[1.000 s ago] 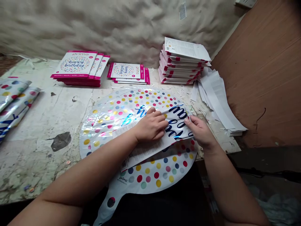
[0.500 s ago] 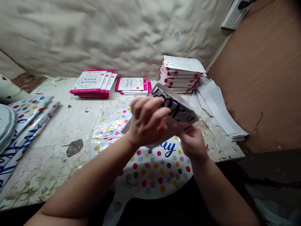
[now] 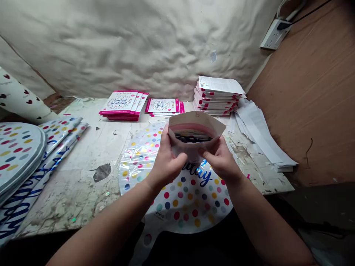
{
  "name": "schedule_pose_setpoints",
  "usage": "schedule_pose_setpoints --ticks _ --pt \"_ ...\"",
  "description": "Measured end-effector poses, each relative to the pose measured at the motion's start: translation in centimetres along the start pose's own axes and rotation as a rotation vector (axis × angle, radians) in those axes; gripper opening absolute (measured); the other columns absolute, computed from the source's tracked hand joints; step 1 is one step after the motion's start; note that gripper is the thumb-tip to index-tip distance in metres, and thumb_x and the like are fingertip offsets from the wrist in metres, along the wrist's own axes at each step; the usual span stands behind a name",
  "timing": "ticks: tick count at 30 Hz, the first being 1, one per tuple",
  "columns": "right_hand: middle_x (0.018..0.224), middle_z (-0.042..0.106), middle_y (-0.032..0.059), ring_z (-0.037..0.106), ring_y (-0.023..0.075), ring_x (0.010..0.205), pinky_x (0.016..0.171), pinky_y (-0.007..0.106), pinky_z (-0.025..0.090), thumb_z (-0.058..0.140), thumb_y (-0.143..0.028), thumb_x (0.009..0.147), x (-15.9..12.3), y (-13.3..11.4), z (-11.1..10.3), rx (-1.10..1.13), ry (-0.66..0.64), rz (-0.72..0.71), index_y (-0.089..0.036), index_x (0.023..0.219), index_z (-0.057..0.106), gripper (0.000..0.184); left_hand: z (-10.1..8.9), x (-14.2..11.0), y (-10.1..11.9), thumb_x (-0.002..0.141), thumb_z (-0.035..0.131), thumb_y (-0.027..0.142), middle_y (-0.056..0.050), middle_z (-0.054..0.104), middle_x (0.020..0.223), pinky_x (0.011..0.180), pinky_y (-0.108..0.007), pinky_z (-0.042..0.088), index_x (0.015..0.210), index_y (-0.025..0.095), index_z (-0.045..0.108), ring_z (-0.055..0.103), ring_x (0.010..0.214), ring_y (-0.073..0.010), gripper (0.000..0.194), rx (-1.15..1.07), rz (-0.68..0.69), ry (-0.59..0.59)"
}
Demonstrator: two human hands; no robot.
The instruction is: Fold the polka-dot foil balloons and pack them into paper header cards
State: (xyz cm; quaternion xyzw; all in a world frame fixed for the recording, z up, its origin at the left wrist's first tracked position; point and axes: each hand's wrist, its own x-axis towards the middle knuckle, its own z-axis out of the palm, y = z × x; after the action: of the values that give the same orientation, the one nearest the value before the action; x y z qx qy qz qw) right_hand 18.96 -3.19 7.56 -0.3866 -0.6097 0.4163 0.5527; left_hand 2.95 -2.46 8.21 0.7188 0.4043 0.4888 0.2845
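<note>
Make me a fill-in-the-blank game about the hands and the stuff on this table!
The envelope held by the left hand and right hand has its mouth ____, showing things inside.
The big writing on the flat balloon below is coloured ____.
The happy birthday packets have bright ____ borders.
Loose paper strips lie to the ____ of the tall packet stack.

Missing words: open; blue; pink; right.

The left hand [image 3: 166, 164] and the right hand [image 3: 225, 160] are both bare, as far as I can see. So are the left forearm [image 3: 113, 218] and right forearm [image 3: 263, 218], rounded, slim near the hands and thicker farther back. Between them sits a black patch [image 3: 195, 251]; I cannot tell clothing from shadow there.
</note>
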Motion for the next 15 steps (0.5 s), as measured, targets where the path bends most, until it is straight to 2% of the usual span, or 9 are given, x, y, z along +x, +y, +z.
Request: schedule_pose_setpoints --ticks 5,7,9,12,14,15 --pt "0.115 0.061 0.0048 0.056 0.0216 0.11 0.093 0.038 0.048 0.064 -0.036 0.076 -0.1 -0.8 -0.7 0.018 0.021 0.048 -0.026 0.111 0.047 0.04 -0.9 -0.2 0.3 0.078 0.058 0.025 -0.011 0.049 0.127 0.094 -0.04 0.044 0.134 0.023 0.029 0.047 0.116 -0.0247 0.063 -0.184 -0.088 -0.001" --pt "0.105 0.065 0.0038 0.059 0.0221 0.104 0.088 0.038 0.05 0.065 -0.041 0.075 0.1 -1.3 -1.3 0.019 0.047 0.087 -0.025 0.104 0.055 0.035 -1.8 -0.3 0.3 0.078 0.062 0.028 -0.009 0.056 0.121 0.092 -0.04 0.045 0.13 0.022 0.039 0.053 0.11 -0.024 0.056 -0.336 -0.203 -0.063" --pt "0.093 0.068 0.0026 0.062 0.0214 0.094 0.08 0.035 0.052 0.064 -0.046 0.075 0.6 -1.5 -2.0 0.037 0.049 0.146 -0.024 0.094 0.061 0.03 -2.7 -0.4 0.2 0.077 0.065 0.029 -0.008 0.064 0.107 0.088 -0.039 0.048 0.115 0.018 0.055 0.059 0.1 -0.0233 0.04 -0.477 -0.349 -0.165" --pt "0.067 0.064 0.0012 0.062 0.0169 0.066 0.06 0.029 0.052 0.056 -0.056 0.078 2.0 -0.7 -3.1 0.043 -0.039 0.315 -0.02 0.077 0.063 0.037 -3.6 -0.9 -0.4 0.076 0.066 0.033 -0.005 0.067 0.076 0.066 -0.029 0.051 0.087 0.014 0.065 0.062 0.071 -0.0161 0.022 -0.601 -0.579 -0.312" --pt "0.053 0.056 0.0004 0.055 0.0137 0.049 0.047 0.026 0.047 0.047 -0.061 0.081 2.7 0.3 -3.6 -0.071 -0.063 0.427 -0.018 0.066 0.061 0.047 -3.7 -1.5 -1.1 0.076 0.065 0.034 -0.001 0.059 0.057 0.044 -0.019 0.041 0.074 0.013 0.062 0.05 0.047 -0.0077 0.022 -0.654 -0.731 -0.361" --pt "0.05 0.054 0.0003 0.052 0.0128 0.046 0.045 0.026 0.045 0.045 -0.06 0.083 2.9 0.8 -3.7 -0.177 -0.032 0.43 -0.018 0.064 0.061 0.049 -3.5 -2.0 -1.4 0.076 0.063 0.034 0.001 0.054 0.051 0.037 -0.016 0.033 0.068 0.012 0.06 0.043 0.04 -0.0049 0.024 -0.674 -0.804 -0.37"
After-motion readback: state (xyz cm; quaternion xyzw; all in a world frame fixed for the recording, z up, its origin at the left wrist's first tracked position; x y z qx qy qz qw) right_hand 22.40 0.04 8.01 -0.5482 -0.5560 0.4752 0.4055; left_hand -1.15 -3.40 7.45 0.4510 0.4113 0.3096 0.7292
